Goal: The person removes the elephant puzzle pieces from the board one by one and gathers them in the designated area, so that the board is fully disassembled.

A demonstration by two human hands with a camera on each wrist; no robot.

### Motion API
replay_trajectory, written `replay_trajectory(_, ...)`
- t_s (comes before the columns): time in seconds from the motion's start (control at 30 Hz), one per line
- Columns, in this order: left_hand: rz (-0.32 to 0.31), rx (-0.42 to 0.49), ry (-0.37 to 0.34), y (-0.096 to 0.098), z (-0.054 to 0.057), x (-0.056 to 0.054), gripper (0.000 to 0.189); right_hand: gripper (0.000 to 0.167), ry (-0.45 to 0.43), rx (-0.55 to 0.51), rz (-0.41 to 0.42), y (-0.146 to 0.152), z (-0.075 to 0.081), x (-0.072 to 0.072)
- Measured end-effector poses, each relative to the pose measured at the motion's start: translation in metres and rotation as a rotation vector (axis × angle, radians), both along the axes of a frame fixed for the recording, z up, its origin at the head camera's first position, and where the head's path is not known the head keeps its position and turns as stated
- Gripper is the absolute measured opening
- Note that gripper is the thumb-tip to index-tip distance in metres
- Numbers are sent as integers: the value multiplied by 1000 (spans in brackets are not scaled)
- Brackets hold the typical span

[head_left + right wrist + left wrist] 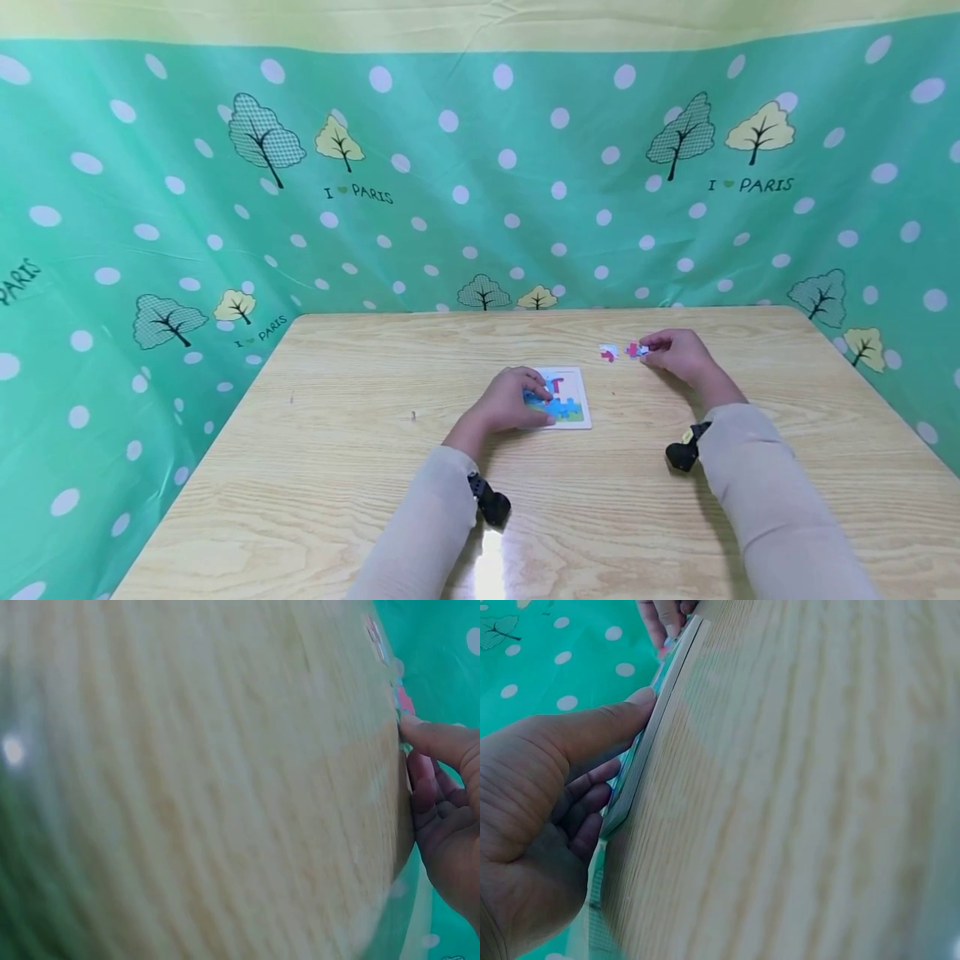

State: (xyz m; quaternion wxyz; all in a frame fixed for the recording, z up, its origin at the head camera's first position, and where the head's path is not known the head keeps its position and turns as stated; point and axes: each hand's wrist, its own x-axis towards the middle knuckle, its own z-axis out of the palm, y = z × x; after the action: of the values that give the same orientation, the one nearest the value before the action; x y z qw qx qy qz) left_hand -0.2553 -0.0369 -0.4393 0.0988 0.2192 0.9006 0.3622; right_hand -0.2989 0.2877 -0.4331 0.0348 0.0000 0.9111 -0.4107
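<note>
A white-framed jigsaw tray (576, 383) is laid flat on the wooden worktop (337, 500). Interlocked blue-and-green pieces (564, 408) are held in its lower part, with a red shape (557, 385) above them; at the upper right, bare white backing is exposed. The tray's left part is covered by the left hand (512, 400), whose fingers are loosely bent and kept well apart from the thumb; the near rim is touched by the thumb, and no loose piece can be made out in its hold. To the right, beyond the tray, a red-and-blue jigsaw piece (633, 350) is pinched at its right end between thumb and index finger of the right hand (678, 354); whether it is lifted cannot be told. Just left of it, a white-and-red jigsaw piece (608, 352) is left lying. The worktop is backed by a green polka-dotted curtain (420, 250).
</note>
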Motion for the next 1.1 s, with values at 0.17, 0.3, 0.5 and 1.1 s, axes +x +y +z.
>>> replay_trajectory(0.17, -9, 0, 11, 1, 1, 1, 28, 40, 26, -12, 7, 1, -2, 2)
replay_trajectory(0.3, -1, 0, 9, 2, 1, 1, 27, 41, 36, -66, -14, 2, -2, 5)
replay_trajectory(0.5, 10, 0, 4, 3, -1, 1, 26, 38, 29, -102, -10, 1, 1, 10)
replay_trajectory(1.1, 1, -23, 36, 2, 0, 4, 28, 31, 115, -78, 176, -34, 26, 30)
